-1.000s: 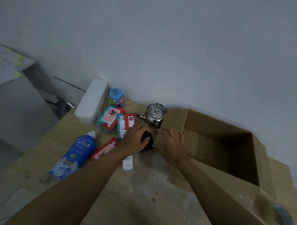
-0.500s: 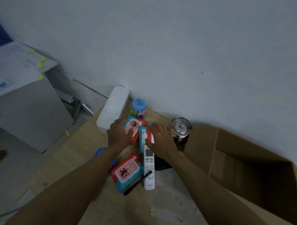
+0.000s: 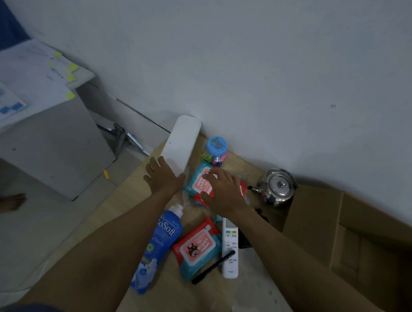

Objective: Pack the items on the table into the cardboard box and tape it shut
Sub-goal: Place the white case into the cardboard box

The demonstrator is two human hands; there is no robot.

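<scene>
My left hand (image 3: 162,177) lies flat with straight fingers against the near end of a long white box (image 3: 180,144). My right hand (image 3: 222,190) hovers spread over a teal-and-red wipes pack (image 3: 197,179) and holds nothing. A second wipes pack (image 3: 197,246), a white remote (image 3: 230,249) with a black pen (image 3: 213,267) across it, and a blue SoSoft bottle (image 3: 157,245) lie nearer me. A steel kettle (image 3: 278,186) and a blue-lidded jar (image 3: 216,149) stand by the wall. The open cardboard box (image 3: 315,222) sits at the right.
The wooden table (image 3: 194,299) ends at its left edge beside my left arm, with tiled floor below. A grey cabinet (image 3: 49,146) with papers and sticky notes stands at the left. A white wall runs right behind the items. A person's bare foot (image 3: 9,201) shows at far left.
Both hands have moved away from me toward the wall. My left hand went from the wipes pack to the white box. My right hand left the remote and now spreads over the far wipes pack.
</scene>
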